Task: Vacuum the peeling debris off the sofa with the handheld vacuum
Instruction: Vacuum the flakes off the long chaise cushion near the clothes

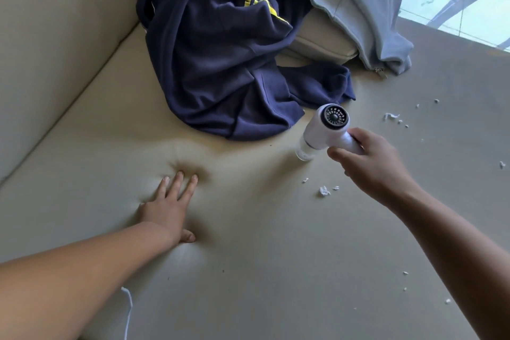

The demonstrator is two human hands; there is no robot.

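Thread, white and loose, lies nearest on the sofa. Just beyond it the left hand presses flat into the seat with straight fingers, holding nothing; the cushion dimples under it, so the surface is soft and will give under a nozzle.

Debris lies as small white flecks between the hands and on out to the right. It looks feather-light and should lift easily, though a draught could scatter it.

The right hand is curled round the handle of the vacuum, which points nozzle-down at the seat, near the closest flecks. It looks like light, rigid plastic, easy for one hand. The handle is the right place to hold, clear of the rear vent.

The only container is the vacuum's clear cup; I cannot tell its contents.

Farther back lie a navy top and a grey one.
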